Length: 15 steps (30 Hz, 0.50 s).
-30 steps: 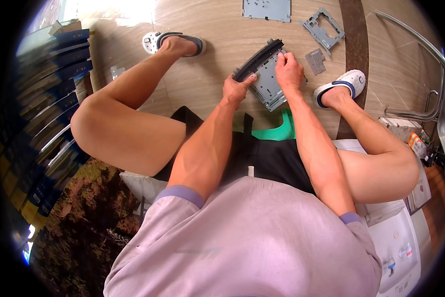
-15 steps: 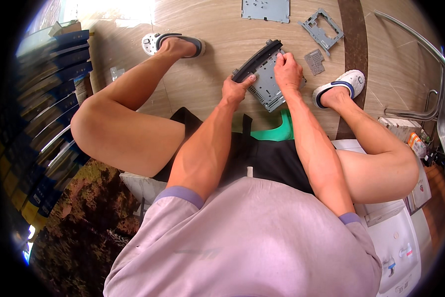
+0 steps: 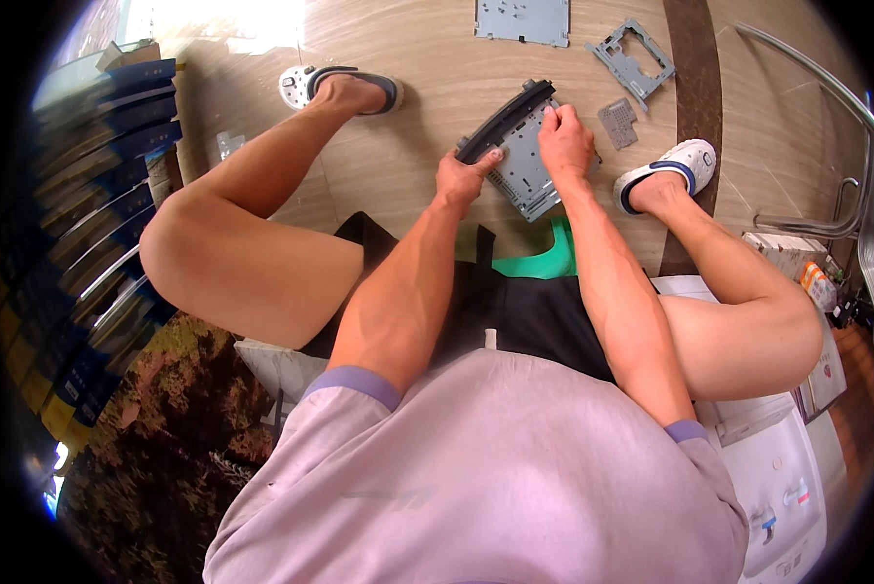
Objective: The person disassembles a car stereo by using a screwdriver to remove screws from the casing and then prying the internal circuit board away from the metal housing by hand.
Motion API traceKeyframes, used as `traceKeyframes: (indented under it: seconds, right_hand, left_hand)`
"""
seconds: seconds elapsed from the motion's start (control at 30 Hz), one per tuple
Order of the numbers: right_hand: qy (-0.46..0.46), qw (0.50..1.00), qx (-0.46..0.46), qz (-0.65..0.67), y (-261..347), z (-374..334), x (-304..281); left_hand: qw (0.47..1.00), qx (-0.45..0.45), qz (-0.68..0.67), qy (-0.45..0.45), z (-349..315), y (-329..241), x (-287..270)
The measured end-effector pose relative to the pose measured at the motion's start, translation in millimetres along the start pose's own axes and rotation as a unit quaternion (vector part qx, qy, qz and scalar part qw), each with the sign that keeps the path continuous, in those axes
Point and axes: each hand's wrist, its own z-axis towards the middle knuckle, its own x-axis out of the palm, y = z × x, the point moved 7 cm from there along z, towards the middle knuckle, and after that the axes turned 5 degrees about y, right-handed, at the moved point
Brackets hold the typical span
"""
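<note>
Tilted over the floor between my legs is a flat grey metal-cased unit with holes and slots and a long black front panel, much like a car stereo. My left hand grips its left end, thumb lying on the metal face. At its upper right edge, my right hand is closed with thumb and finger pinched against the casing. A thin dark tip shows beside the right hand, too small to name; what the fingers hold is hidden.
Beyond lie a grey metal plate with small screws on it, a grey cut-out bracket and a small perforated piece. Something green is beneath me. Metal tubing stands right, stacked blue-edged boxes left.
The unit has shifted very slightly toward me. Both hands keep their places on it.
</note>
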Motion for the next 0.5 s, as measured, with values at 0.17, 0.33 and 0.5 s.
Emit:
traceKeyframes:
  seconds: [0.17,0.33,0.5]
  right_hand:
    - [0.005,1.0,0.006,-0.001,3.8,-0.3,-1.2]
    - [0.004,1.0,-0.006,0.013,1.7,-0.8,-1.6]
    - [0.0,1.0,-0.011,0.009,4.4,0.2,0.4]
  left_hand:
    - [1.0,0.002,0.003,-0.003,2.1,1.4,-2.4]
    - [1.0,-0.002,0.012,-0.003,2.6,2.1,-1.1]
    - [1.0,0.007,0.012,-0.01,5.5,4.0,-3.6]
